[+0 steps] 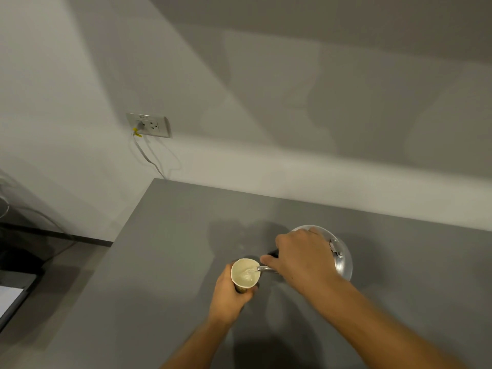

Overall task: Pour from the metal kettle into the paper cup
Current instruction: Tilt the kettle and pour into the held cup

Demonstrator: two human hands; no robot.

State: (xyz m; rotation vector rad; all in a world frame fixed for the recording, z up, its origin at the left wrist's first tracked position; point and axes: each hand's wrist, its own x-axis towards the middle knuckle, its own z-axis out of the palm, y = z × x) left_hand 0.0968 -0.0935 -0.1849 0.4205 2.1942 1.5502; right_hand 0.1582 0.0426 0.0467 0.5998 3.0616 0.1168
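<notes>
A paper cup (244,274) with a cream inside stands on the grey table (165,262), and my left hand (229,296) is wrapped around its lower wall. My right hand (300,258) grips the black handle of the metal kettle (343,258), which is tilted to the left. The kettle's thin spout (262,268) reaches over the cup's right rim. Clear liquid lies in the cup under the spout. Most of the handle and the kettle's left side are hidden by my right hand.
The table's back edge runs along a pale wall. A wall socket (150,125) with a plugged-in cable sits at the upper left. Left of the table's edge are a dark surface and a white-faced flat object (10,296).
</notes>
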